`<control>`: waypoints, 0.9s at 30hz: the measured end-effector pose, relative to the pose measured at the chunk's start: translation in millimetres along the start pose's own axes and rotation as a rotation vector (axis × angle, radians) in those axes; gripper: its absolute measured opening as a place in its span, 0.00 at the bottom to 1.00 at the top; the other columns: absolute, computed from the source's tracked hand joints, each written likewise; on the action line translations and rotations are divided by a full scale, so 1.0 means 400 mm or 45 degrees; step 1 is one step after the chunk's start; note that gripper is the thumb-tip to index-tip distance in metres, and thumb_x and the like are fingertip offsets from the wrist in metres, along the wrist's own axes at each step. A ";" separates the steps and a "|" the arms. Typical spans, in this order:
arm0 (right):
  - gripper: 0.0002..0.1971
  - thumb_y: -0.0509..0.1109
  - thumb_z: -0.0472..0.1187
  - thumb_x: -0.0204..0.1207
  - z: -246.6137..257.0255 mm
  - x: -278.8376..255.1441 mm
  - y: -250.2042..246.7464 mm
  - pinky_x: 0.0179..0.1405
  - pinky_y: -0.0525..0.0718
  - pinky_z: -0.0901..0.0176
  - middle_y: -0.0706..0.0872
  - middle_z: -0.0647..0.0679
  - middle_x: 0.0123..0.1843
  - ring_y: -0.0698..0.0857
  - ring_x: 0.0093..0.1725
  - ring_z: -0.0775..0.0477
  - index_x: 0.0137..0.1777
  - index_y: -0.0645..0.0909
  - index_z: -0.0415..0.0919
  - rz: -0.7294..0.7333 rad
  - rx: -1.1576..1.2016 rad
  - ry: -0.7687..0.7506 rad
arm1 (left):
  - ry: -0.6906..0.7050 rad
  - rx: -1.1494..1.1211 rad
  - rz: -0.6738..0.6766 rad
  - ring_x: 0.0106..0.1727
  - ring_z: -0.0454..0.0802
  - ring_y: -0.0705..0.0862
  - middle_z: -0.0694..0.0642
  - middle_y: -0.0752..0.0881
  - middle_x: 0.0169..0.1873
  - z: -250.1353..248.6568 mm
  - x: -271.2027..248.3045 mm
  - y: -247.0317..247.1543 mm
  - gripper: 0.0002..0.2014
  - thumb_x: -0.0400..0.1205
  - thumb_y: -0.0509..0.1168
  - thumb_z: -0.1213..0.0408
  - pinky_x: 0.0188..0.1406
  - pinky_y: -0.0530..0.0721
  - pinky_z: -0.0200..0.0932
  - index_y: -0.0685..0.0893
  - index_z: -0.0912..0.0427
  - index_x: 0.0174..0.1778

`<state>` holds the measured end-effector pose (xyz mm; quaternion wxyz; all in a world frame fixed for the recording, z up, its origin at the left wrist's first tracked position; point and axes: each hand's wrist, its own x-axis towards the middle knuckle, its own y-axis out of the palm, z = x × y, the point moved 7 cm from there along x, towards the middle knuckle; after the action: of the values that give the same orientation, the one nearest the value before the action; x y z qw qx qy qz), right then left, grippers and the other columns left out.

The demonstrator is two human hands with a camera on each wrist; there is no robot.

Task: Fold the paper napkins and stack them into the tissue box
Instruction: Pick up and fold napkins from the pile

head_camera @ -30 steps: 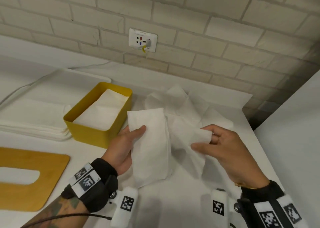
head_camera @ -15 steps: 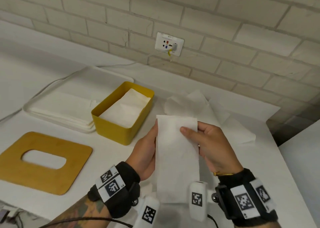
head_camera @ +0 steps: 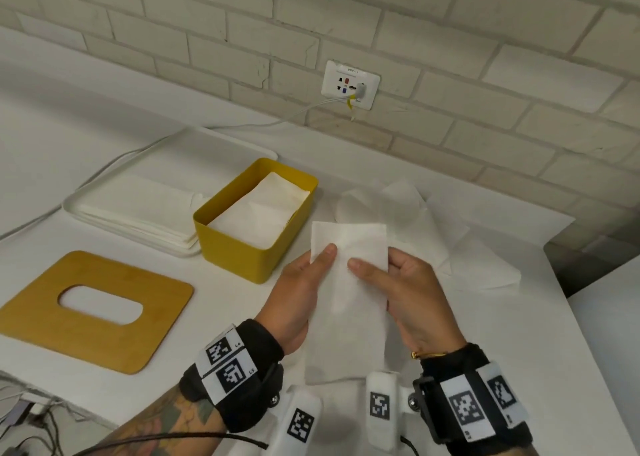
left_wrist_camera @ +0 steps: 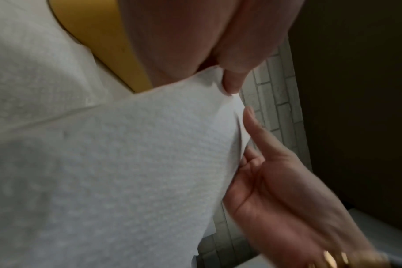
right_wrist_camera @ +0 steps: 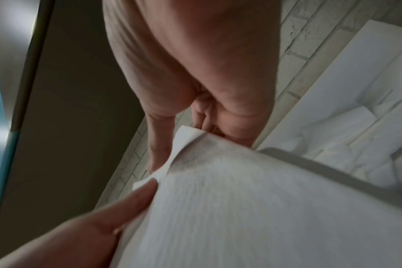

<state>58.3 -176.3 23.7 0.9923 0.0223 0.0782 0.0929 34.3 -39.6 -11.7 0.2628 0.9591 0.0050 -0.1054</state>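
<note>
A white paper napkin (head_camera: 349, 303), folded into a long narrow strip, hangs above the table between both hands. My left hand (head_camera: 304, 282) pinches its upper left edge, thumb on top. On the upper right edge my right hand (head_camera: 398, 282) pinches likewise. The wrist views show the napkin (left_wrist_camera: 126, 172) (right_wrist_camera: 252, 208) close up with fingers behind it. The yellow tissue box (head_camera: 256, 220) stands open just left of the hands, with folded napkins (head_camera: 263, 213) stacked inside. Loose unfolded napkins (head_camera: 433, 233) lie behind and right of the hands.
The wooden box lid (head_camera: 93, 310) with an oval slot lies flat at the front left. A white tray (head_camera: 135, 209) with flat napkins sits behind it. A brick wall with a socket (head_camera: 349, 84) and a cable runs along the back. The table edge drops off at right.
The napkin went from half open to a narrow folded strip. My right hand came in to its right edge, and both hands now hold it near the top.
</note>
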 end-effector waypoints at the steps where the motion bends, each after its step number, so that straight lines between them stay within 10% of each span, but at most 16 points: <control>1: 0.16 0.79 0.33 0.74 -0.018 -0.014 0.012 0.56 0.90 0.48 0.94 0.43 0.55 0.93 0.56 0.42 0.62 0.89 0.37 0.047 -0.012 0.025 | 0.028 -0.012 -0.036 0.63 0.60 0.90 0.61 0.91 0.61 -0.013 -0.001 -0.009 0.17 0.91 0.59 0.57 0.65 0.86 0.60 0.83 0.59 0.71; 9: 0.07 0.79 0.30 0.74 -0.203 -0.122 0.026 0.42 0.90 0.53 0.93 0.33 0.43 0.92 0.39 0.40 0.50 0.87 0.30 0.333 -0.434 0.374 | 0.233 -0.029 -0.217 0.57 0.54 0.92 0.57 0.93 0.59 -0.182 -0.016 -0.133 0.16 0.91 0.60 0.55 0.51 0.92 0.50 0.84 0.55 0.70; 13: 0.04 0.79 0.34 0.76 -0.148 -0.069 -0.064 0.41 0.88 0.51 0.93 0.40 0.41 0.91 0.38 0.43 0.48 0.89 0.34 0.159 -0.613 0.287 | 0.273 -0.061 -0.323 0.59 0.50 0.92 0.54 0.93 0.58 -0.236 -0.057 -0.201 0.20 0.90 0.61 0.52 0.47 0.92 0.43 0.83 0.59 0.72; 17: 0.04 0.81 0.40 0.75 -0.109 -0.006 -0.058 0.37 0.82 0.70 0.92 0.46 0.40 0.88 0.35 0.57 0.46 0.89 0.42 0.158 -0.998 0.121 | 0.282 -0.059 -0.444 0.54 0.46 0.93 0.51 0.94 0.54 -0.242 -0.108 -0.260 0.16 0.90 0.61 0.51 0.40 0.91 0.39 0.85 0.57 0.65; 24: 0.15 0.67 0.36 0.84 -0.113 0.028 0.169 0.71 0.75 0.50 0.83 0.52 0.69 0.79 0.68 0.49 0.68 0.84 0.49 0.851 -1.687 -0.406 | 0.220 -0.075 -0.530 0.56 0.46 0.93 0.51 0.94 0.56 -0.205 -0.185 -0.322 0.17 0.91 0.59 0.50 0.41 0.91 0.38 0.85 0.56 0.67; 27: 0.25 0.63 0.30 0.83 -0.123 0.007 0.271 0.69 0.71 0.47 0.76 0.53 0.79 0.72 0.76 0.45 0.77 0.77 0.52 1.157 -1.998 -0.731 | 0.227 -0.085 -0.558 0.51 0.44 0.94 0.50 0.95 0.51 -0.198 -0.207 -0.339 0.15 0.91 0.59 0.52 0.38 0.91 0.37 0.86 0.55 0.61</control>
<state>33.6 -68.0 -18.9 0.5743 -0.6003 -0.2696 0.4869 -39.8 120.9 3.7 0.2638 0.9314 0.2396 -0.0747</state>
